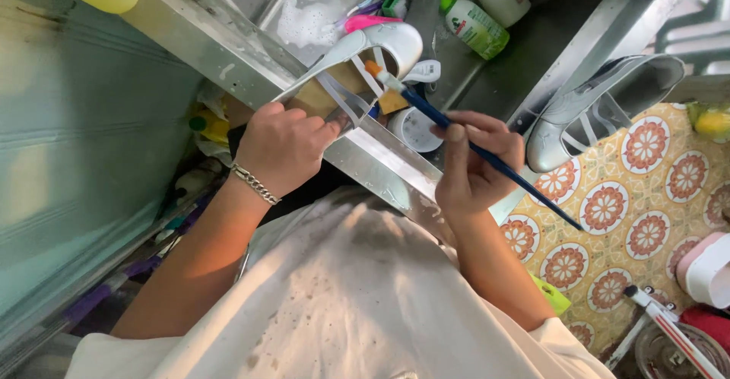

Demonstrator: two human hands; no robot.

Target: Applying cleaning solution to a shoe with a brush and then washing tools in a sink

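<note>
White leather, or something like it, makes up the shoe that the left hand holds tipped over the metal sink edge, fingers clenched round the heel end. It looks light and fairly stiff in the sole, softer in the upper, and with its laces hanging loose the heel seems the sensible place to grip; a wet surface could make it slippery, I would judge. The right hand pinches a thin blue paintbrush like a pen, its pale bristles touching the shoe near the opening. Such a brush is light and needs only a fingertip hold (mid-handle, as here). A second white shoe leans by the patterned floor tiles, and a green-capped bottle lies on the dark worktop.
</note>
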